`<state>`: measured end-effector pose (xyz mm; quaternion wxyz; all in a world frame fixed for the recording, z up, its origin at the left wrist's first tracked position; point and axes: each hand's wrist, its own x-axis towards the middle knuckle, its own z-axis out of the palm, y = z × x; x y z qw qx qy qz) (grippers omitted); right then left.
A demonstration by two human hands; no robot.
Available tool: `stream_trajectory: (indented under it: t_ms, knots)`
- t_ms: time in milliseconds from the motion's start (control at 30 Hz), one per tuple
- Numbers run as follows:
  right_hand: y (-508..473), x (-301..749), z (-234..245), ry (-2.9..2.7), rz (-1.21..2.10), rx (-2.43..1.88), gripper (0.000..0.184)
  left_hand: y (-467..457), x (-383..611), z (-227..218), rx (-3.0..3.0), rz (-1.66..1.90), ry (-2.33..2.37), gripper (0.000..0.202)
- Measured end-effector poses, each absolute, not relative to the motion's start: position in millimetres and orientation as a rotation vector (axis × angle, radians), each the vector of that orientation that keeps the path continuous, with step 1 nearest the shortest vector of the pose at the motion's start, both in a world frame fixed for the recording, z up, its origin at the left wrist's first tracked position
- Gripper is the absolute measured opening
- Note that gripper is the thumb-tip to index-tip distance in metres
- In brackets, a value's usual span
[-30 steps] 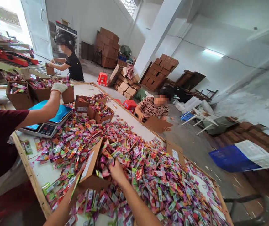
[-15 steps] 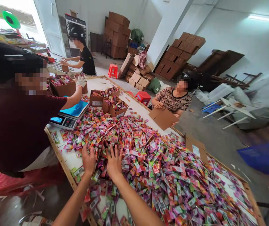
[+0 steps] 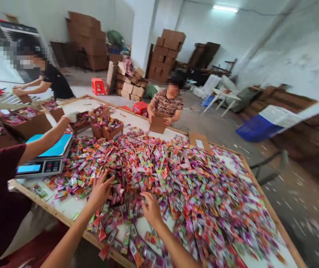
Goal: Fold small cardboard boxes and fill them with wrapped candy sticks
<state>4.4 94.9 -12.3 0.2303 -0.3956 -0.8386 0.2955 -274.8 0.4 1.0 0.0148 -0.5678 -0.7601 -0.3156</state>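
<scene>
A broad heap of small, colourful wrapped packets (image 3: pixel 159 160) covers the table in front of me. My left hand (image 3: pixel 102 188) lies at the near left of the heap, fingers spread over packets. To its right, my right hand (image 3: pixel 151 210) is at the heap's near side, fingers bent but apart, with no held thing visible. Between the two hands is a brownish patch that may be a small carton with packets in it; blur and packets hide its outline.
At left, a digital scale (image 3: pixel 44 165) with a blue pan stands by a co-worker's arm (image 3: pixel 46 143). Beyond are packet-filled cartons (image 3: pixel 116 132). Across the table a person holds an open carton (image 3: pixel 158 124). A flattened carton (image 3: pixel 199 141) lies on the far edge.
My view has swung right. My hands have moved farther apart, the right one drawing back from the dark carton-like shape between them. The person across has turned the carton more upright.
</scene>
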Motion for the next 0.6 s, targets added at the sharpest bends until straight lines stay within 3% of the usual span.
stream_trajectory:
  t_ms: [67,133,267,433,600]
  knots:
    - [86,97,-30,-2.017,0.871,-1.417,0.042,-19,-269,5,-1.635,-1.247,-2.307,0.041]
    - [64,197,-50,-1.692,0.846,-1.693,0.043,-42,-251,-5,-1.302,-1.474,-2.357,0.054]
    - [-23,367,-91,-1.152,0.674,-2.031,0.040,-81,-167,-76,-0.579,-1.297,-2.935,0.089]
    - [-156,478,-135,-0.788,0.739,-2.120,0.050,-49,-14,-176,-0.925,-0.952,-3.250,0.096]
    - [-254,564,-146,-0.724,0.717,-2.043,0.043,42,107,-176,-1.422,-0.678,-3.088,0.081]
